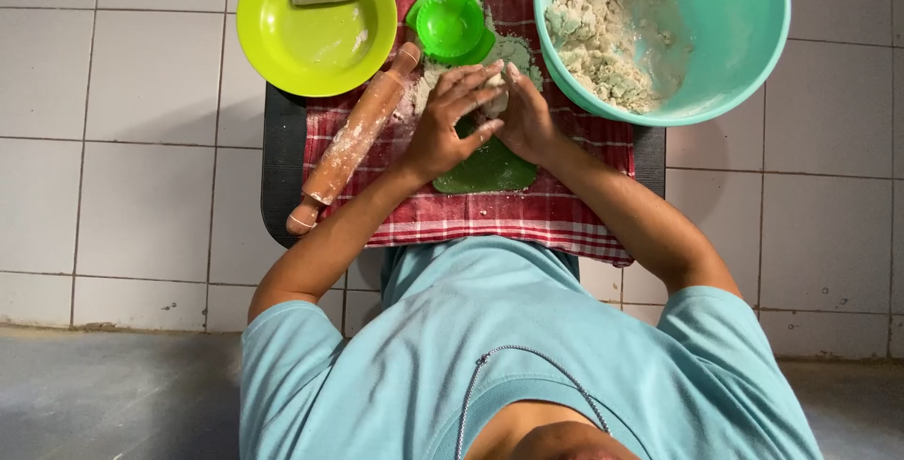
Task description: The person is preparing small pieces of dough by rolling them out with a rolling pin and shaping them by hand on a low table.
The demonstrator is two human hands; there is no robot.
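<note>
A lump of dough (493, 93) is being shaped.
It is pressed between the cupped left hand (450, 121) and right hand (525, 119); a firm, even squeeze seems called for.

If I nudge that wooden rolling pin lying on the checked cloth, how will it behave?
The rolling pin is round and lies slanted, so it would probably roll sideways toward the yellow-green plate. The cloth may slow it. It looks solid and floured, so likely stiff, fairly heavy, and a bit slippery to grip.
</note>
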